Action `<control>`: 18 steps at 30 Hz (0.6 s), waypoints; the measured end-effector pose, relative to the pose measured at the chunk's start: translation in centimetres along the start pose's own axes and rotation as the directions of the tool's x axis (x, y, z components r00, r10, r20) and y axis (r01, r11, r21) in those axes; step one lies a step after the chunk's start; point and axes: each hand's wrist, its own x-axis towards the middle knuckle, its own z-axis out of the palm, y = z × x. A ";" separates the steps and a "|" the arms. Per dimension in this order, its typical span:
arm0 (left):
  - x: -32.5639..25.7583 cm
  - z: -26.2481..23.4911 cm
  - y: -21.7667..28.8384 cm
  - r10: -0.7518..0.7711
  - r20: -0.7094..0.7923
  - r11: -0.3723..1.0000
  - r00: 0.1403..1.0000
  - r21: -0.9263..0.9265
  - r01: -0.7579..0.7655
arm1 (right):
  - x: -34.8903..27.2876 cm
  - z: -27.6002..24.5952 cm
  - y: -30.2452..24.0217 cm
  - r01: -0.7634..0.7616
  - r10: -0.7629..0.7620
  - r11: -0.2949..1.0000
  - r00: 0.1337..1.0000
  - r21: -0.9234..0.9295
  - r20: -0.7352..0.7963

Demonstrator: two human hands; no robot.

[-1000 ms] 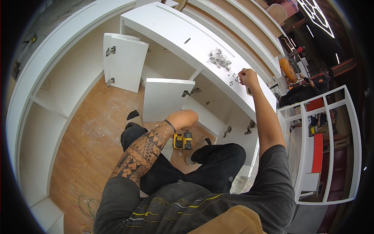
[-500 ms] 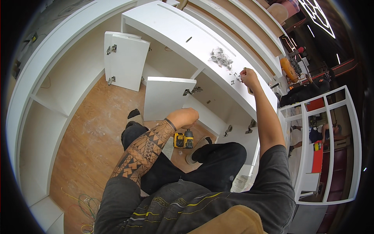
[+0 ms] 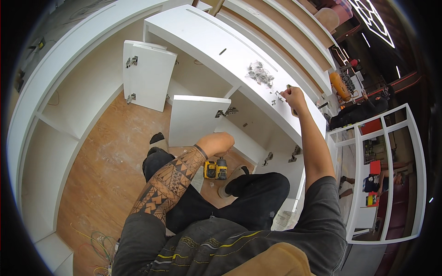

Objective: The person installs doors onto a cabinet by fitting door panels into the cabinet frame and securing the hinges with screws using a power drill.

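Observation:
My right hand [image 3: 294, 98] is over the white countertop [image 3: 207, 32], its fingers pinched beside several small screw-like metal pieces [image 3: 277, 98]; what they hold, if anything, is too small to see. A flat dark-edged object [image 3: 295, 112] shows partly from beneath this hand. My left hand [image 3: 222, 141] is low between my knees, fingers curled, just beyond a yellow-and-black power drill [image 3: 215, 169]. Its fingertips are mostly hidden, and I cannot tell whether it grips the drill's front end. Close by, a white cabinet door [image 3: 195, 122] stands open with a metal hinge [image 3: 226, 112].
A pile of small bagged hardware [image 3: 260, 75] lies on the countertop, near a short dark strip [image 3: 223, 51]. Another hinged door [image 3: 149, 76] stands open farther left. Cables [image 3: 101, 246] lie on the wood floor [image 3: 106, 161]. A white shelf frame [image 3: 389, 175] and other people are at right.
My right hand has moved slightly left and down, closer to the loose metal pieces. My left hand stays beside the drill. The view has shifted a little.

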 end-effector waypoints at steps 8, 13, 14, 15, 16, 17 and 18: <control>-0.2 0.2 0.0 0.027 0.012 1.000 1.000 0.005 -0.027 | 0.2 0.5 0.9 -0.019 0.036 0.961 0.998 0.277 -0.054; -0.4 -0.7 0.9 -0.055 0.066 0.998 0.996 0.016 0.054 | 0.1 0.4 0.5 0.005 -0.001 0.987 1.000 0.161 -0.028; -0.5 -0.9 1.0 -0.075 0.086 0.997 0.993 0.029 0.073 | 0.2 0.4 0.4 0.001 0.004 0.987 1.000 0.162 -0.025; -0.6 -1.0 0.9 -0.078 0.091 0.997 0.993 0.027 0.075 | 0.2 0.4 0.1 -0.001 0.004 0.992 1.000 0.127 -0.017; -0.9 -1.0 0.7 -0.100 0.103 0.994 0.990 0.060 0.094 | 0.3 0.6 -0.2 -0.002 0.003 0.996 1.000 0.092 -0.009; -1.2 -1.0 0.6 -0.124 0.115 0.989 0.986 0.093 0.113 | 0.2 1.0 -0.6 -0.005 0.005 0.995 1.000 0.095 -0.003; -1.4 -1.5 1.0 -0.121 0.121 0.990 0.985 0.092 0.110 | 0.2 1.0 -0.5 -0.030 0.030 0.993 1.000 0.116 -0.003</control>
